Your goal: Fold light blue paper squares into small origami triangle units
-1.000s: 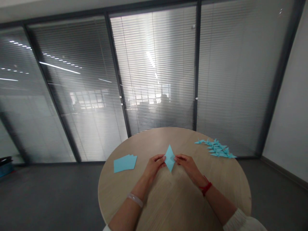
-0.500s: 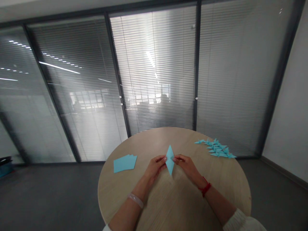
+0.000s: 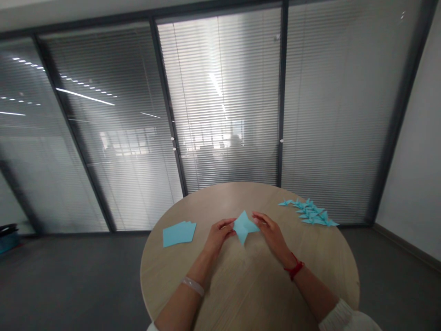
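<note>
A half-folded light blue origami paper [image 3: 244, 226] is held just above the table, its flaps spread into a four-pointed shape. My left hand [image 3: 219, 234] pinches its left point between thumb and fingers. At the right point, my right hand [image 3: 270, 230] has its thumb and fingers closed around the flap's tip, though part of that grip is hidden behind the hand.
On the round wooden table [image 3: 237, 294], a stack of blue paper sheets [image 3: 179, 233] lies to the left. Several folded blue paper cranes [image 3: 312, 213] are gathered at the right near the far edge. Beyond stands a glass partition with blinds [image 3: 223, 101].
The origami paper has gone from a narrow upright diamond to a wider four-pointed shape, its side flaps opened out. My hands have moved slightly apart.
</note>
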`<act>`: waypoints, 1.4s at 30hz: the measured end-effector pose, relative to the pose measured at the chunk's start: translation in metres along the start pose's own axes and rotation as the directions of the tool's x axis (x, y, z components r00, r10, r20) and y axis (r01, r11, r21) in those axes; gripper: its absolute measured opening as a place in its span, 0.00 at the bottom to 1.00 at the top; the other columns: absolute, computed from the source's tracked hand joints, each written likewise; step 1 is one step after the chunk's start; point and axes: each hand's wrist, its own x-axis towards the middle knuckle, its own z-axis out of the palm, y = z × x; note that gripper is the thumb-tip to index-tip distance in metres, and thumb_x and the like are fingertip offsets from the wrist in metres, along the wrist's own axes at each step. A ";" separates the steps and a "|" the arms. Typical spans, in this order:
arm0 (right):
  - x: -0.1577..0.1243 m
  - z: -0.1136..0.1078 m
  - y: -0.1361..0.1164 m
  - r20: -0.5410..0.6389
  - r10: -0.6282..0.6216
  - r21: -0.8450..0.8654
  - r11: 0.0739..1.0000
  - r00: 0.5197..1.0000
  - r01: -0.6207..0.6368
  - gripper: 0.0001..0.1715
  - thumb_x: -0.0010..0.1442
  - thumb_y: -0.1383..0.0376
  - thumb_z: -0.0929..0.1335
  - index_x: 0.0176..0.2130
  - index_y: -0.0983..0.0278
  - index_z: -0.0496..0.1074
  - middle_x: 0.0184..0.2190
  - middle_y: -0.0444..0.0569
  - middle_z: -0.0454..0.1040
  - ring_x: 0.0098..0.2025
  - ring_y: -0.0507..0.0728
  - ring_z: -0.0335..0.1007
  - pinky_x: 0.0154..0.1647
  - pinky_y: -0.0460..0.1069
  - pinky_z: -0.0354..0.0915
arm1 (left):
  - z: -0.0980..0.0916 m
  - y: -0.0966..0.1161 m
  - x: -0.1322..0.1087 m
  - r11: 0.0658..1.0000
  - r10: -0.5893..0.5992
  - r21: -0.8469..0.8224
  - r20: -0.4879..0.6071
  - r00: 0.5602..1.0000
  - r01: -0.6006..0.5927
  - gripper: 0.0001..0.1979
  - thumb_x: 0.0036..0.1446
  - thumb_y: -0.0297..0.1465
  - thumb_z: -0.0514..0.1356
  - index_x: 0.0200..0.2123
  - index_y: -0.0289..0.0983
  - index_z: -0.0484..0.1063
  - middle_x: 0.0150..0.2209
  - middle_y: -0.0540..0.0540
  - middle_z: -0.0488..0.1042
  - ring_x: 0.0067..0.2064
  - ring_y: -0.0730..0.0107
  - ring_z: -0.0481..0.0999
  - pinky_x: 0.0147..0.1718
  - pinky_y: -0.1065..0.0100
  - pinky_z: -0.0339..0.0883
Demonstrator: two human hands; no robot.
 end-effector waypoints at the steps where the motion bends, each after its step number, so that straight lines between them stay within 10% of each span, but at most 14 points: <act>1: 0.001 -0.001 -0.001 -0.009 -0.001 0.014 1.000 1.000 0.001 0.26 0.55 0.48 0.65 0.47 0.62 0.72 0.47 0.54 0.72 0.48 0.61 0.68 0.48 0.53 0.63 | -0.001 -0.002 0.001 0.998 0.015 0.057 0.006 1.000 -0.015 0.17 0.42 0.36 0.68 0.36 0.33 0.77 0.34 0.43 0.77 0.34 0.69 0.74 0.36 0.69 0.68; 13: 0.003 0.000 0.000 0.276 0.162 0.012 0.985 0.947 -0.172 0.19 0.45 0.55 0.72 0.34 0.65 0.77 0.22 0.44 0.73 0.24 0.52 0.65 0.26 0.46 0.61 | -0.001 0.000 0.001 0.822 0.324 0.439 0.160 0.932 -0.362 0.11 0.51 0.35 0.61 0.37 0.38 0.77 0.37 0.43 0.75 0.34 0.70 0.71 0.34 0.71 0.64; 19: 0.000 -0.002 -0.002 0.156 0.229 0.198 0.946 0.961 -0.258 0.18 0.44 0.56 0.73 0.33 0.64 0.77 0.25 0.45 0.74 0.27 0.52 0.66 0.30 0.47 0.63 | 0.003 0.006 -0.001 0.909 0.278 0.318 0.022 0.960 -0.270 0.23 0.48 0.39 0.63 0.47 0.39 0.71 0.45 0.42 0.72 0.36 0.69 0.72 0.37 0.69 0.65; 42: -0.003 -0.001 -0.009 0.220 0.230 0.330 0.897 0.948 -0.294 0.19 0.42 0.57 0.75 0.32 0.64 0.72 0.30 0.45 0.72 0.29 0.53 0.67 0.30 0.45 0.63 | 0.004 0.007 0.000 0.981 0.110 0.160 0.017 0.994 -0.111 0.16 0.37 0.38 0.69 0.30 0.34 0.78 0.29 0.45 0.78 0.31 0.67 0.75 0.34 0.67 0.68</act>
